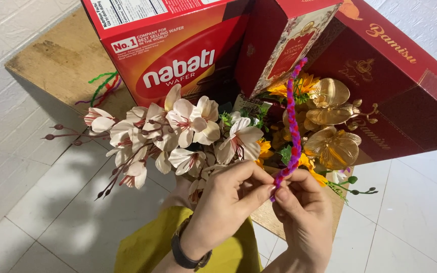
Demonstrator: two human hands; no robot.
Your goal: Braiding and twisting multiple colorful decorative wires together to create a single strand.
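While white artificial blossoms crowded the left, the left hand and right hand pinched closed on the lower end of a red-and-purple twisted pipe cleaner, upright before gold flowers. Risk: loosened fingertips could let the twist unravel or snag the petals.

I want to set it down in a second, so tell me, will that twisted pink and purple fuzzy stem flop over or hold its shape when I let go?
The twisted stem probably holds its shape: it stands upright above both hands, pinched only at its lower end. It looks light, thin and fuzzy, so unlikely to slip. It would likely bend if pushed.
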